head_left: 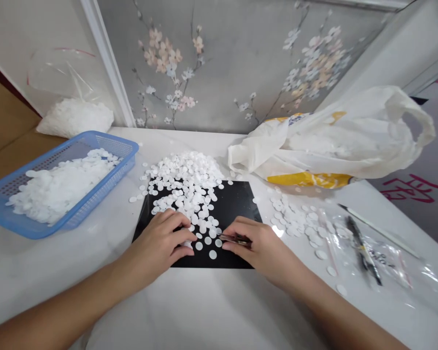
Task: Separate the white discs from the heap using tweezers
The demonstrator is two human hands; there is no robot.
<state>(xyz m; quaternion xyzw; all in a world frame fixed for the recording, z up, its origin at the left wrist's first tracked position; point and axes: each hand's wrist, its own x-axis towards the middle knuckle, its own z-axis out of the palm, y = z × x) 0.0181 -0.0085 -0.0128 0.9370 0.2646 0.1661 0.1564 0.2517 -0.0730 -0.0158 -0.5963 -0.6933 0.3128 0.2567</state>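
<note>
Small round white discs [195, 167] lie heaped at the back of a black mat [237, 199] and trail forward across it. My left hand [164, 238] rests on the mat's left part, fingers curled around some white discs that show between thumb and forefinger. Across from it, my right hand [253, 240] pinches metal tweezers [235, 238], their tips pointing left at the nearest discs. Several single discs [212, 254] lie flat on the black surface between the two hands. My left palm and its lower fingers are hidden from view.
At left stands a blue basket [131, 150] of discs, with a filled clear bag [76, 116] behind it. A white plastic bag [324, 141] lies at back right. Loose discs [295, 218], a black pen [363, 250], a white stick [379, 231] and clear packets [390, 260] lie right.
</note>
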